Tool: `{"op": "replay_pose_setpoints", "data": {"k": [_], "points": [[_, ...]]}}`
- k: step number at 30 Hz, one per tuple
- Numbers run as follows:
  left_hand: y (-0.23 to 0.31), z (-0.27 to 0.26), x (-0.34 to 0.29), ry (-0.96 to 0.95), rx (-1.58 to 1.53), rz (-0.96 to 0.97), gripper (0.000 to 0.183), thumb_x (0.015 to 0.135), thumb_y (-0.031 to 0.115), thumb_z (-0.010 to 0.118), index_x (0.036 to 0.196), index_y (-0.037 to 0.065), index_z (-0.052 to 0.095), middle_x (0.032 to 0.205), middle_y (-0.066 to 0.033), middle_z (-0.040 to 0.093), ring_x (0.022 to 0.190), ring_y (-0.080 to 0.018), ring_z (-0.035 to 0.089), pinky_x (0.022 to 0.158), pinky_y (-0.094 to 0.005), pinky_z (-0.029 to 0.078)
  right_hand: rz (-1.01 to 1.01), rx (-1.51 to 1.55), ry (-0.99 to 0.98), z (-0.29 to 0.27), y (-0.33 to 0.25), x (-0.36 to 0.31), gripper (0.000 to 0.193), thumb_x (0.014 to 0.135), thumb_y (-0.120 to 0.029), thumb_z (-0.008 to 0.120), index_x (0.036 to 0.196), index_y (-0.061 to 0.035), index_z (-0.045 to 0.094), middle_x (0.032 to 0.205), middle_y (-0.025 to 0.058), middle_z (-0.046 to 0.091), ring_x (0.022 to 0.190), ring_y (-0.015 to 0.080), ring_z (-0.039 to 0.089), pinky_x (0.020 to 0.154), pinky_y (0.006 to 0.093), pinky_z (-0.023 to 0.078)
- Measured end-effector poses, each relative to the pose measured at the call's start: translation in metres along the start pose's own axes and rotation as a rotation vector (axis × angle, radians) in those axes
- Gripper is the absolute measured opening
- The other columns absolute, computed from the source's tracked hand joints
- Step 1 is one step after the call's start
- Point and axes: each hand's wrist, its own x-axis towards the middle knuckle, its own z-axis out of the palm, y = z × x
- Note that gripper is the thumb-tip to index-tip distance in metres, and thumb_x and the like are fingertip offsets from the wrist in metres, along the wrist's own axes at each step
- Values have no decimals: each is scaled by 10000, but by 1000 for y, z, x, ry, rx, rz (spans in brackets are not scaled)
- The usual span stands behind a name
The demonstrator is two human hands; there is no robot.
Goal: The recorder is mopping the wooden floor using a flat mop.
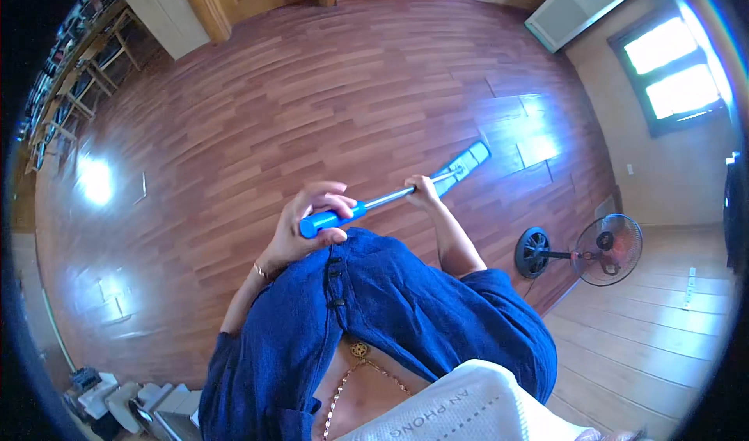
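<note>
A flat mop with a blue grip (318,223), a silver pole and a light-blue oblong head (465,166) slants across the view, its head away to the right over the wood floor. My left hand (300,211) is curled loosely about the blue grip at the near end, thumb below and fingers above. Farther along, my right hand (424,192) is closed round the silver pole, close to the mop head. Whether the underside of the head touches the floor is hidden.
A standing fan (607,249) with a round dark base (532,252) is at the right. A white floor-standing unit (579,10) stands by the far right wall, near a window (675,67). Stacked chairs (152,406) are at the lower left, a long cluttered table (86,43) upper left.
</note>
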Motion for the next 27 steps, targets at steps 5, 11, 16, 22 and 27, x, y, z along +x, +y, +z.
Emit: {"op": "replay_pose_setpoints", "data": {"k": [5, 11, 16, 22, 27], "points": [[-21, 1, 57, -453, -83, -122, 558, 780, 189, 784, 1241, 38, 509, 1028, -82, 637, 1073, -211, 591, 971, -370, 438, 257, 113, 303, 7, 78, -91, 146, 602, -38, 690, 632, -64, 549, 617, 136, 513, 599, 320, 555, 524, 387, 402], [-31, -6, 71, -562, 123, -80, 219, 827, 227, 733, 919, 54, 635, 1023, -100, 661, 1074, -231, 594, 941, -394, 450, 400, 51, 409, 9, 13, -112, 295, 737, -262, 753, 647, -42, 579, 687, 190, 585, 677, 408, 574, 602, 452, 449], [-32, -20, 95, -519, 78, -164, 122, 828, 114, 708, 823, 36, 614, 974, -110, 666, 1098, -249, 588, 963, -398, 447, 483, -204, 501, 16, -2, -100, 362, 746, -357, 741, 622, -72, 555, 667, 143, 592, 734, 372, 589, 681, 455, 425], [-19, -24, 128, -398, 98, -119, 107, 826, 93, 701, 835, 27, 618, 973, -133, 683, 1033, -240, 626, 904, -375, 471, 466, -132, 307, -3, 25, -64, 301, 751, -356, 735, 623, -136, 574, 672, 63, 621, 738, 309, 609, 792, 416, 393], [-6, -17, 152, -247, 110, -140, 68, 781, 40, 704, 780, 30, 637, 926, -127, 677, 1039, -281, 622, 955, -436, 459, 259, -154, 232, -28, 61, -6, 193, 765, -276, 696, 648, -145, 616, 709, 58, 637, 767, 293, 613, 791, 434, 396]]}}
